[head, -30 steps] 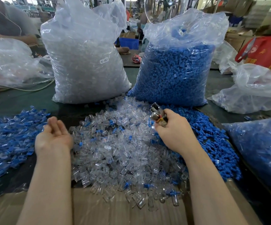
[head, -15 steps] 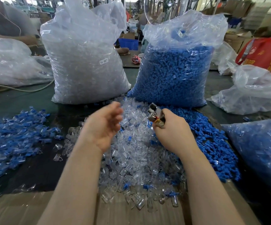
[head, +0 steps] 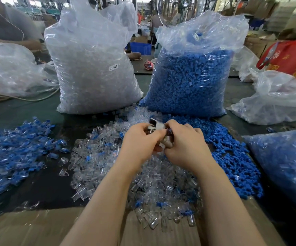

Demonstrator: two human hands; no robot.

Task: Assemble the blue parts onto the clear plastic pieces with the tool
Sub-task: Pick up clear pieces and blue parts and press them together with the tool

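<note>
— Moved since half a second back? 
— Left hand (head: 140, 141), brought across from above the clear heap to meet the right hand (head: 184, 144); now knuckle to knuckle over the middle of the pile.

— Hidden or hard to read? 
— Most of the metal tool (head: 155, 124): only a shiny end poking up between the thumbs, the rest buried in the fingers. Something small and dark at the right thumb, too blurred to name. Cannot tell whether a clear piece or blue part sits between the fingers.

— State of the hands? 
— Both curled, closed round the tool from either side.

— Look of the task's things? 
— Clear plastic pieces (head: 108, 157) heaped loose on the dark worktop (head: 42, 185), small and tube-like, a few blue bits mixed in. Blue parts (head: 232, 157) spilled in a band to the right. Left, a spread of assembled pieces (head: 14, 148), clear with blue ends. Behind, a bag of clear pieces (head: 94, 68) labelled SJ-017 beside a bag of blue parts (head: 191, 77). Cardboard (head: 28, 228) along the near edge, cut off by the frame.
</note>
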